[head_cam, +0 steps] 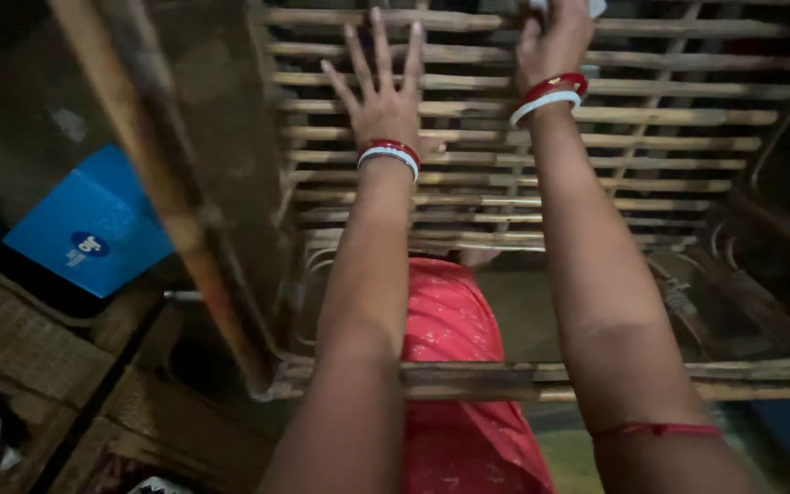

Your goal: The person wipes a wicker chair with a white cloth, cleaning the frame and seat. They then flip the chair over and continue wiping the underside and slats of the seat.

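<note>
The room is dim, with woven cane panels low at the left, a blue packet [93, 224] lying in shadow, and a green floor far below. Filling the upper view is a bamboo slat rack [505, 137], its slats running left to right, one above the other, inside a heavier frame whose thick post [166, 183] slants down the left side. The rack's long axis lies across the view, and its slatted face is turned toward the person.

The left hand [383, 96] presses flat on the slats with its fingers [378, 46] spread wide, holding nothing; it seems placed so to steady the rack. The right hand [555, 41] reaches higher, curled around something pale at the top edge, perhaps a cloth [593, 7], though most of it is cut off. Both wrists wear red and white bangles [389, 151]. A red garment [454, 366] shows between the arms.
</note>
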